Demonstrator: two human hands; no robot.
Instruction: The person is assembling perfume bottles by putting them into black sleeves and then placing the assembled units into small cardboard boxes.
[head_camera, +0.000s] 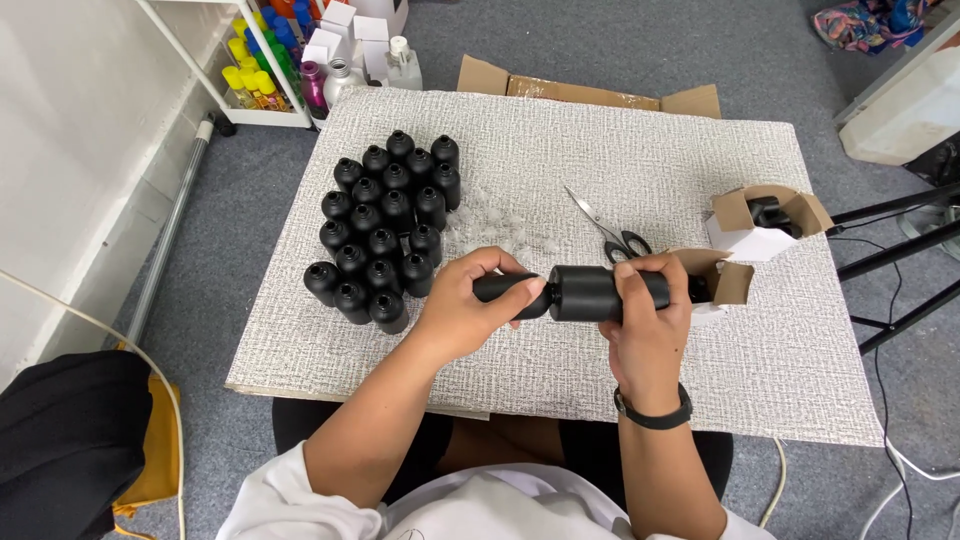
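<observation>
Grip: our left hand (468, 305) is wrapped around the narrow end of a matte black plastic bottle (560, 292) held sideways above the near middle of the textured grey-white board (640, 160); our right hand (645, 315) clasps its wider body. Just right: small open cardboard box (722, 285). Far right: second open box (765, 220), black item inside. Left: cluster of upright black bottles (385, 230). Centre: black-handled scissors (610, 230).
</observation>
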